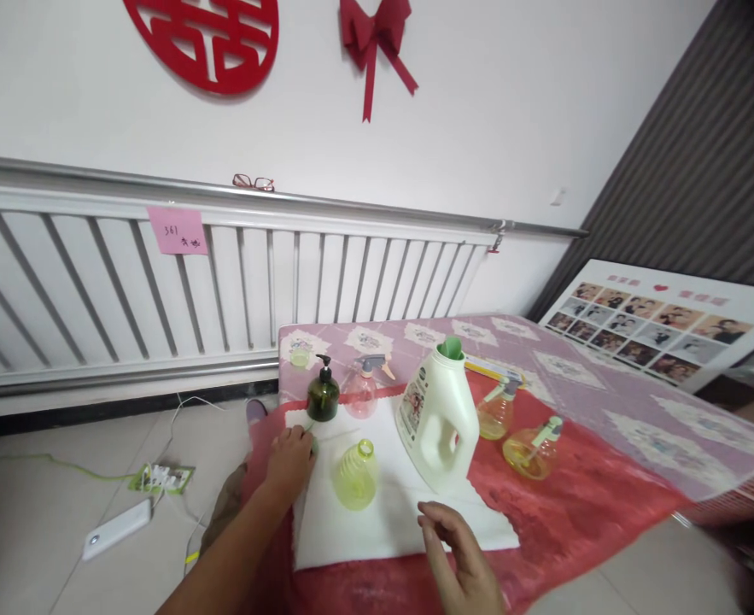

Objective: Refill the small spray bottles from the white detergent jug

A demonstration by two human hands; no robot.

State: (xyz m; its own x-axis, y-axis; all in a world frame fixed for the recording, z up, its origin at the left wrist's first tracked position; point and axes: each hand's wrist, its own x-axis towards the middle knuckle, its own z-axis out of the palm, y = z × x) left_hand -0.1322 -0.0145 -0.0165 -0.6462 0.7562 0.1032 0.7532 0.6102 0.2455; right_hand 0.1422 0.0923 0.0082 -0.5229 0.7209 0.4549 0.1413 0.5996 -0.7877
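My left hand (pixel 292 461) is closed at the left edge of the white cloth (pixel 344 547), fingers round a mostly hidden green spray head (pixel 314 445); a thin tube seems to run from it. Just right of it stands a yellow-green bottle (pixel 355 478), its neck uncovered. My right hand (pixel 457 555) hovers over the cloth's front edge, holding nothing, thumb and fingers apart. Beyond it a large pale green detergent jug (pixel 437 418) with a green cap stands upright. A dark green pump bottle (pixel 323 397) and a pink spray bottle (pixel 362 395) are at the back of the cloth.
Two clear spray bottles with yellow liquid, one upright (pixel 495 418) and one tilted (pixel 530 453), are on the red covering (pixel 581 504). A small greenish cup (pixel 300 357) sits at the table's back left. Behind runs a white radiator (pixel 254 290); a power strip (pixel 162 478) lies on the floor.
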